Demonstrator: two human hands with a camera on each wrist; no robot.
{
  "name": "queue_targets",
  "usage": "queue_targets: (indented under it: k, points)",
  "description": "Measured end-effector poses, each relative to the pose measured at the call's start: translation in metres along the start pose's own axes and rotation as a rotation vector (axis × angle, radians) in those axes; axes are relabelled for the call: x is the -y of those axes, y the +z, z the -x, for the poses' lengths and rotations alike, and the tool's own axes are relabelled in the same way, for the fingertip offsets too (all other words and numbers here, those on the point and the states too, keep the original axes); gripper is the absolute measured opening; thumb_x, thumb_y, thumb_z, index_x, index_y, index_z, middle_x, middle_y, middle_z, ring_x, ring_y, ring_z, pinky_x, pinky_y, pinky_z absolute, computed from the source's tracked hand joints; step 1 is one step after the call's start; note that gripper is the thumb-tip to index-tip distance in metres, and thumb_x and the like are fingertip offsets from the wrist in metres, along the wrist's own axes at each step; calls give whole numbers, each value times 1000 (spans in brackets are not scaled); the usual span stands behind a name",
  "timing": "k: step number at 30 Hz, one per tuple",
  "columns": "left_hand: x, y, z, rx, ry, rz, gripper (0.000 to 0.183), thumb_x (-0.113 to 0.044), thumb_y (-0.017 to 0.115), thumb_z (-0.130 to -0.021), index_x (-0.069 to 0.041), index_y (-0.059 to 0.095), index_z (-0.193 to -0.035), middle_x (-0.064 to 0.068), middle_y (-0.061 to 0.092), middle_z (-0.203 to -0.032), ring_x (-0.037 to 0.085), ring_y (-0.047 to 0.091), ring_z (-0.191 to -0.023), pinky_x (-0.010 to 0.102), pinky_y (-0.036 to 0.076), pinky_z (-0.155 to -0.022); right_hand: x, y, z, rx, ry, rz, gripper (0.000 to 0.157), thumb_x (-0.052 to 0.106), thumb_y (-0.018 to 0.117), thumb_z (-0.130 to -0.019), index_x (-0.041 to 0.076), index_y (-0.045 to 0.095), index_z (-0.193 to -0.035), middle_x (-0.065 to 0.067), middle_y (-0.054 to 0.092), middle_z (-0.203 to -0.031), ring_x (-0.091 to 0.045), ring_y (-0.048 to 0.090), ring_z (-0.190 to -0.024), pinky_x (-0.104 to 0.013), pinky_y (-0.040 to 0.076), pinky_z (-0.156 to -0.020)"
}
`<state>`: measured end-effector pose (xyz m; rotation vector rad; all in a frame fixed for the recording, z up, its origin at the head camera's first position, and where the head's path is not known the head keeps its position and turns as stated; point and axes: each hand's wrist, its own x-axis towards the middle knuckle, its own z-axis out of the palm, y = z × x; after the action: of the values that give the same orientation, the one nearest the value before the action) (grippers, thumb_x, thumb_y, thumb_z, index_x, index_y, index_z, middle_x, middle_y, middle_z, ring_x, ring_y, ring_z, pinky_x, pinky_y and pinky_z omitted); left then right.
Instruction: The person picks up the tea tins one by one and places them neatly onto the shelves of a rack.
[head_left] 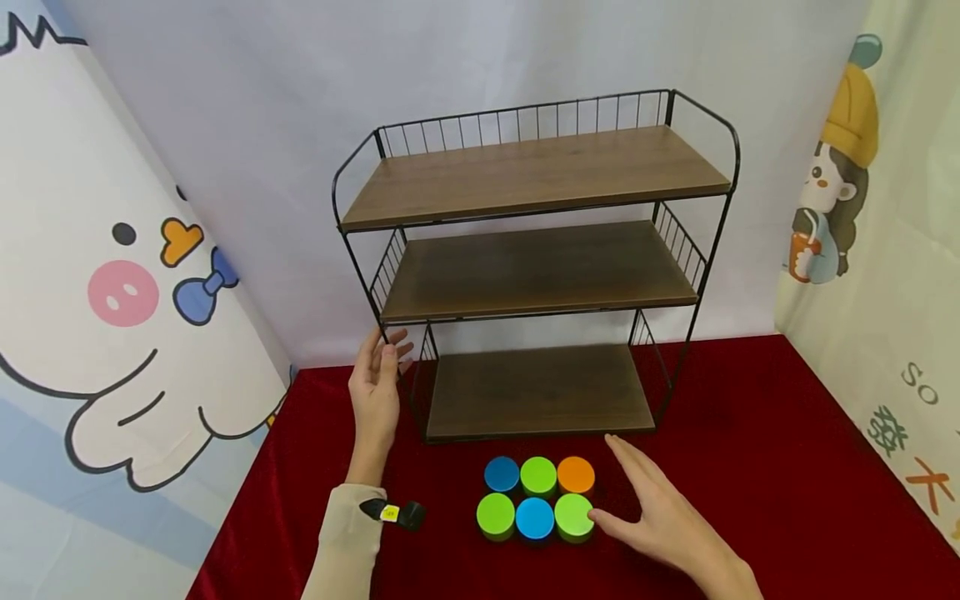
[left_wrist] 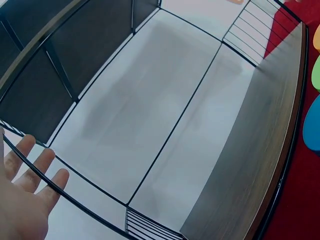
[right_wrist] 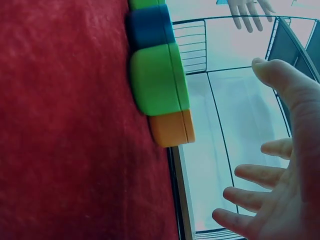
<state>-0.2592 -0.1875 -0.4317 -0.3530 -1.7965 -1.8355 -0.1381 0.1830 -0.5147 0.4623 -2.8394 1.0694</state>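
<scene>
My left hand (head_left: 375, 392) is at the left post of a three-tier wire shelf rack (head_left: 536, 312), its fingers straight and spread behind the black wire in the left wrist view. Over the red cloth, my right hand (head_left: 660, 517) is spread with straight fingers and holds nothing. Its thumb tip overlaps the front right green round tub (head_left: 573, 517) in the head view. Beside that tub in the front row are a light blue tub (head_left: 535, 518) and a green tub (head_left: 496, 516). Behind them are a dark blue tub (head_left: 502, 474), another green tub (head_left: 538, 477) and an orange tub (head_left: 576, 476).
The rack's top board (head_left: 540, 175), middle board (head_left: 540, 268) and bottom board (head_left: 540, 392) are brown wood in black wire. Red cloth (head_left: 750, 450) covers the table. A pale curtain (head_left: 262, 167) hangs behind, with printed cartoon cloths at both sides.
</scene>
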Motion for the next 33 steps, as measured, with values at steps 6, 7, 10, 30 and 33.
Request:
queue_targets:
  k: [6,7,10,30,33]
  points:
    - [-1,1,1,-12,10,-14,39,-18,47,-111,-9,51,-149,28,65,-125,20,71,-103,32,59,-95,2,7,3,-6,-15,7,98,55,78,-88,13,30,-162,-15,36,-163,-38,43,-145,-62,48,-107]
    - [-1,1,1,-16,11,-17,39,-18,48,-111,-9,51,-149,28,66,-123,18,71,-100,33,59,-93,2,7,3,-8,-18,6,98,55,79,-87,13,30,-162,-15,37,-163,-38,43,-145,-62,48,-106]
    - [-2,1,0,-32,8,-31,38,-17,49,-110,-7,53,-147,22,69,-114,16,71,-92,34,61,-88,3,9,3,-10,-23,3,98,53,80,-87,12,32,-161,-16,37,-163,-38,44,-144,-61,48,-106]
    - [-4,2,-9,-55,-61,-138,34,-22,46,-112,3,65,-124,14,68,-90,15,65,-73,25,58,-73,5,11,3,-22,-31,3,95,51,82,-86,13,35,-160,-16,40,-161,-37,47,-141,-61,51,-103]
    - [-2,2,-7,-52,-65,-154,33,-23,46,-112,3,65,-123,13,68,-90,17,65,-74,23,57,-73,5,11,3,-26,-29,0,95,51,81,-86,15,35,-160,-16,40,-161,-37,47,-141,-61,51,-103]
